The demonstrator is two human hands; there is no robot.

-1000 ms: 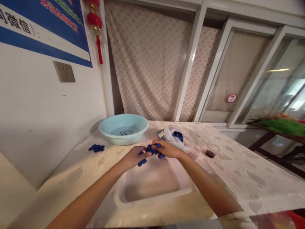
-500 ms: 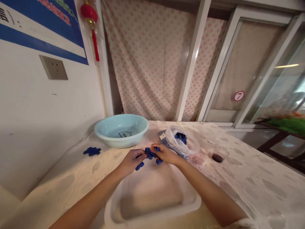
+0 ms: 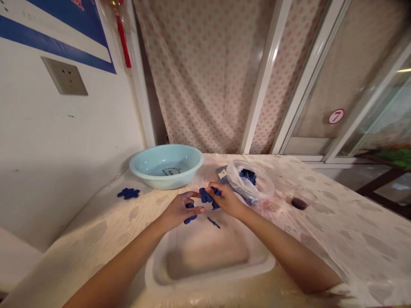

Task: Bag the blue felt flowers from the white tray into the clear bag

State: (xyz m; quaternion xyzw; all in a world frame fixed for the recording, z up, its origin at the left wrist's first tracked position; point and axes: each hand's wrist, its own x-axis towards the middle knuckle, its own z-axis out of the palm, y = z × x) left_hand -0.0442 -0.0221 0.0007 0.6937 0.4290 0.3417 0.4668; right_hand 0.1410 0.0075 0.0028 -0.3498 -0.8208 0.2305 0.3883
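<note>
Above a white tray (image 3: pixel 210 278), my right hand (image 3: pixel 227 201) pinches a bunch of dark blue flower-shaped pieces (image 3: pixel 207 195) between thumb and fingers. My left hand (image 3: pixel 176 210) is close by on the left. Its thumb and forefinger are apart, the forefinger tip at the bunch's edge. Another blue piece (image 3: pixel 190 220) shows inside and below the left hand, seemingly held by the curled fingers, which are partly hidden. One thin blue piece (image 3: pixel 213 222), seen nearly edge-on, appears over the tray, apart from both hands.
A light blue basin (image 3: pixel 167 184) stands behind to the left, with blue flower-shaped pieces (image 3: pixel 128 193) on the tablecloth beside it. Behind my right hand lies an opened clear plastic bag (image 3: pixel 266 188) with more blue pieces inside. Farther right stands a clear cup of dark liquid (image 3: pixel 300 202).
My left thumb and forefinger have opened from the blue bunch, which stays in my right hand. A single blue piece now shows loose over the tray. The view has tilted down slightly.
</note>
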